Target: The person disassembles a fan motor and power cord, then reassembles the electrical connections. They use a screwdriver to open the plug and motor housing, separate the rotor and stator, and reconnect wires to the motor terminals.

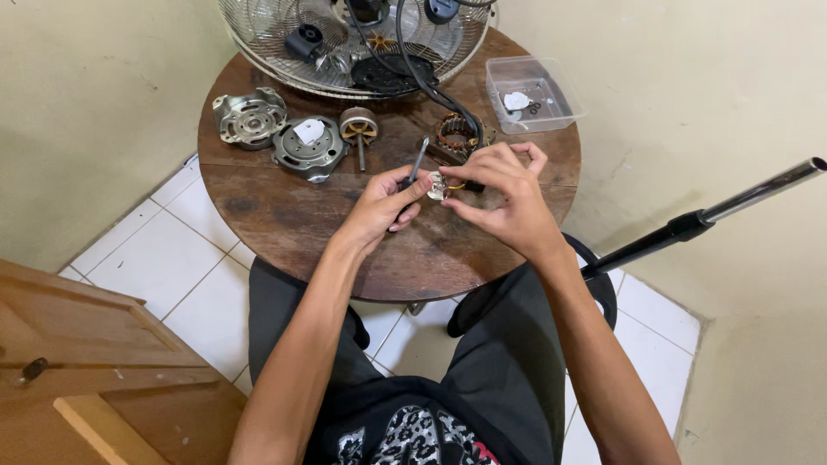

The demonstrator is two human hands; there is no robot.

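Two hands meet over the middle of the round wooden table (284,220). The left hand (379,207) is closed around a screwdriver (417,164) whose shaft points up toward the top of the frame. The right hand (504,194) pinches a small white part (437,185) at its fingertips, just beside the screwdriver's handle. Directly above them lies a copper winding (455,133) with a black cable (431,86) running over it. At upper left sit two metal housings (251,118) (308,148) and a rotor (359,129). A fan guard (258,34) at the top holds loose black pieces. A clear plastic box (564,108) at upper right contains small white and dark bits.
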